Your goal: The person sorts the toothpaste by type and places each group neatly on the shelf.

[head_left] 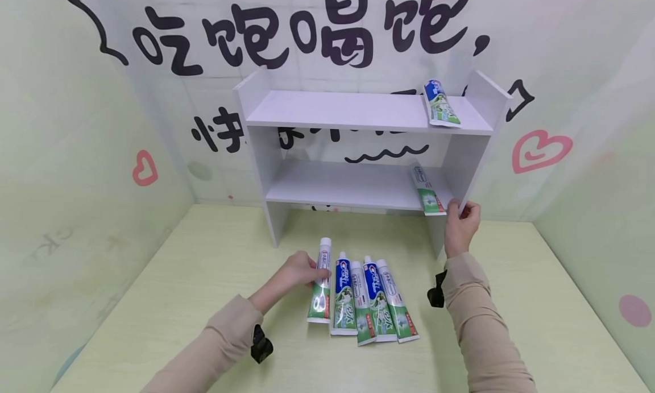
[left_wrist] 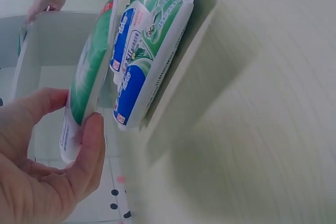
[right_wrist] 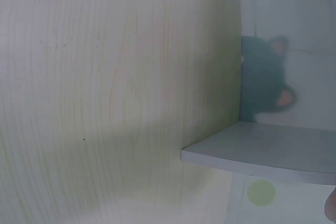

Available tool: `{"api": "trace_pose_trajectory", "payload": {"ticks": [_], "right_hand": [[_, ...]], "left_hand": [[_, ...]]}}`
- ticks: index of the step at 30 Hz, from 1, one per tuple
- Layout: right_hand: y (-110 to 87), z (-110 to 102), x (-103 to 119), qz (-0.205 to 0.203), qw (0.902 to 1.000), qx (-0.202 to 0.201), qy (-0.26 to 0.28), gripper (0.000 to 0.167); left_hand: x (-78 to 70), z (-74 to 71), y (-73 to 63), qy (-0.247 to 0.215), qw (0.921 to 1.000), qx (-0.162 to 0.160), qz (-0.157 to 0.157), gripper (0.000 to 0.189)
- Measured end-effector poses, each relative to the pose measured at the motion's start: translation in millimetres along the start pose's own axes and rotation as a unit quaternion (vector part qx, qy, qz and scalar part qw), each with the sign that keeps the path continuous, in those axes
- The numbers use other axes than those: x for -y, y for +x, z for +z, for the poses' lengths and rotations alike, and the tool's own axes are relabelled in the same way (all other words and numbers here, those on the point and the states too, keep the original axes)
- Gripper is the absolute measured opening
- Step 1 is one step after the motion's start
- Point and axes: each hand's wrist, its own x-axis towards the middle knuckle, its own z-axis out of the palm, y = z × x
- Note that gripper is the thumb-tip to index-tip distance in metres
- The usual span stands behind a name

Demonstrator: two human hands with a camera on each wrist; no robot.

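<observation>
My left hand (head_left: 298, 269) pinches a white and green toothpaste tube (head_left: 320, 302) between thumb and fingers. In the left wrist view the tube (left_wrist: 90, 80) is raised off the table, beside other tubes. To its right in the head view lie a blue and green toothpaste tube (head_left: 344, 302) and several more, caps toward the shelf. My right hand (head_left: 461, 228) grips the front edge of the white shelf's right side panel (head_left: 468, 160). Only a bit of that hand shows at the right wrist view's edge, by the panel (right_wrist: 262, 150).
One blue and green tube (head_left: 441, 106) lies on the top board (head_left: 348, 108), toward the right. A white and green tube (head_left: 428, 194) lies on the middle board (head_left: 338, 185), near the right panel. The shelf stands on the pale wooden table (head_left: 204, 256) against the printed wall.
</observation>
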Motion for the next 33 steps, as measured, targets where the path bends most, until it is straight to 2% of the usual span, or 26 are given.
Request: {"api": "trace_pose_trajectory", "payload": {"ticks": [7,16,26,33], "right_hand": [[-0.4,-0.4,0.4,0.001,1.0000,0.002,0.003,0.012],[1.4,-1.5,-3.1,-0.001,1.0000,0.008,0.003,0.010],[18.2,0.6,-31.3,-0.008,1.0000,-0.004,0.003,0.012],[19.2,-0.1,-30.6,-0.002,1.0000,0.001,0.008,0.012]], "left_hand": [[-14.6,-8.3,-2.8,-0.010,0.9999,0.004,0.011,0.027],[-44.8,-19.7,-9.1,-0.022,0.9990,0.015,0.034,0.028],[-65.3,-26.7,-7.4,-0.013,0.9985,0.013,0.052,0.029],[-79.3,-29.9,-5.4,-0.009,0.9983,0.012,0.056,0.029]]}}
